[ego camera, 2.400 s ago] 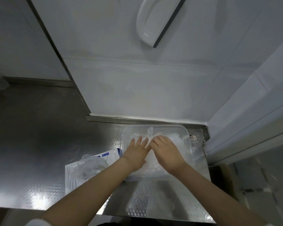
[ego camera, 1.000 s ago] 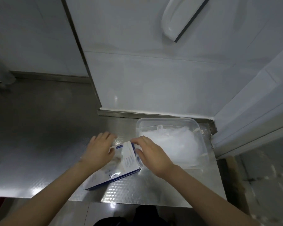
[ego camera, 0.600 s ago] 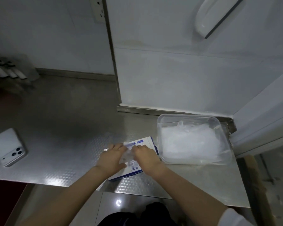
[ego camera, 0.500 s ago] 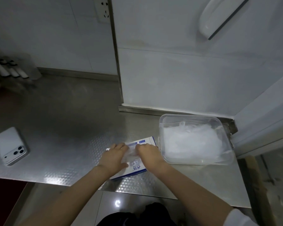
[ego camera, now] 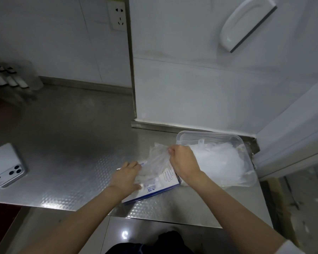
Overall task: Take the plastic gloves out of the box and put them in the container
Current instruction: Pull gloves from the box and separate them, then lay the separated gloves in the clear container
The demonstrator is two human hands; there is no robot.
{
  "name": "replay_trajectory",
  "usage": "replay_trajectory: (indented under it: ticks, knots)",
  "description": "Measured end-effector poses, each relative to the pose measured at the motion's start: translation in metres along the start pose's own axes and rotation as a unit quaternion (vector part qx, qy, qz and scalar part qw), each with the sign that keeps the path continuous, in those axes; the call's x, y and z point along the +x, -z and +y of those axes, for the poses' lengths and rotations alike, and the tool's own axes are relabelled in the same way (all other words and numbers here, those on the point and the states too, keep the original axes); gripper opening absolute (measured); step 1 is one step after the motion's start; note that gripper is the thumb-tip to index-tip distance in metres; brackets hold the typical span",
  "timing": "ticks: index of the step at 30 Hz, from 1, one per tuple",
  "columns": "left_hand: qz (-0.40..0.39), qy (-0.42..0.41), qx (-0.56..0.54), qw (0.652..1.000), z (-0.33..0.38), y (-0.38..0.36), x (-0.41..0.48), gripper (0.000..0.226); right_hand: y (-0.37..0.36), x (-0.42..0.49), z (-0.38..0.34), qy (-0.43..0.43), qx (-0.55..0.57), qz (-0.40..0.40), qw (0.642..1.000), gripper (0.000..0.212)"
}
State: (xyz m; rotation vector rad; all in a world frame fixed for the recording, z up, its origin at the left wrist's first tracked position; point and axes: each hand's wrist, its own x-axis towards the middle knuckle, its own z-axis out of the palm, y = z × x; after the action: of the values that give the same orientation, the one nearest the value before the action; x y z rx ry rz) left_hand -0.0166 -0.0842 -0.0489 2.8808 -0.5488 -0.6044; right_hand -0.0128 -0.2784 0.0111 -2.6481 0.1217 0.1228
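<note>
Nearest, the left hand (ego camera: pixel 126 176) presses flat on the box (ego camera: pixel 167 179) on the worktop (ego camera: pixel 72 153), while the right hand (ego camera: pixel 184 162) pinches a bunch of plastic gloves (ego camera: pixel 156 158) drawn partly out of it. Beyond, the container (ego camera: pixel 211 134) already holds a large pile (ego camera: pixel 218 160), so the task looks well advanced. This bunch is not yet carried over, and whether the box holds more cannot be told.

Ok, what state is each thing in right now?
glove box: lying flat on the counter, open, pressed down by the left hand.
bunch of plastic gloves: partly out of the box, pinched by the right hand.
clear container: lid off, holding a pile of gloves.
phone: face down, untouched.
wall socket: nothing plugged in.
</note>
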Motion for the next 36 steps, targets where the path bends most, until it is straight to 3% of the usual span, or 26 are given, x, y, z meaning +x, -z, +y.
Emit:
replay_trajectory:
  ticks: [7,13,17,19,22,23,29,33,36]
  knots:
    - [-0.011,0.007,0.004,1.000,0.004,0.001,0.001,0.067,0.029,0.012,0.010,0.009,0.063,0.096,0.993,0.028]
    - [-0.104,0.018,-0.076,0.991,0.002,0.019,0.009,0.093,0.044,0.018,0.024,0.012,0.129,0.105,0.986,0.025]
    - [0.006,-0.009,-0.234,0.972,0.023,0.051,0.010,0.085,0.048,0.014,0.030,0.046,0.141,0.068,0.987,0.022]
    - [0.074,-0.031,-0.303,0.950,0.044,0.067,0.009,0.064,0.048,0.010,0.031,0.076,0.153,0.034,0.985,0.019]
    - [0.174,-0.026,-0.320,0.931,0.065,0.077,0.012,0.014,0.044,0.008,0.029,0.107,0.179,-0.010,0.978,0.013]
    - [0.196,-0.012,-0.329,0.924,0.067,0.078,0.014,0.011,0.043,0.008,0.030,0.106,0.190,-0.014,0.976,0.013]
    - [0.208,0.054,-0.355,0.910,0.055,0.076,0.016,0.022,0.045,0.009,0.046,0.035,0.259,-0.020,0.965,0.005]
    - [0.210,0.069,-0.358,0.907,0.052,0.072,0.018,0.028,0.044,0.009,0.052,0.036,0.211,-0.001,0.977,0.007]
    - [0.215,0.060,-0.360,0.906,0.057,0.070,0.018,0.028,0.042,0.005,0.050,0.076,0.179,-0.009,0.981,0.044]
